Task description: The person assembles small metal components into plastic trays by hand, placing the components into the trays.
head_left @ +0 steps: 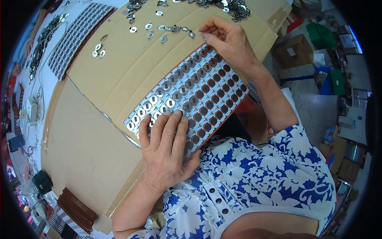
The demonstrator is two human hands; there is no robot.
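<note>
Got loose round silver metal discs [191, 35] just left of right hand [229, 40], fingers bunched together, can't tell if gripping; left hand [165, 151] on rectangular blue-white sheet [210, 104], fingers slightly apart, long axis near-left to far-right.

The slotted panel [215, 98] lies at the near edge of the bench [91, 131]. Seated discs [170, 103] occupy the rows along its far long edge. The left hand [165, 149] rests on its left end; the right hand [232, 42] is at its far right corner. Loose discs [163, 38] lie between the panel and the heap [238, 12] at the bench's far edge. The stacked sheets [79, 38] lie along the far left edge.
</note>
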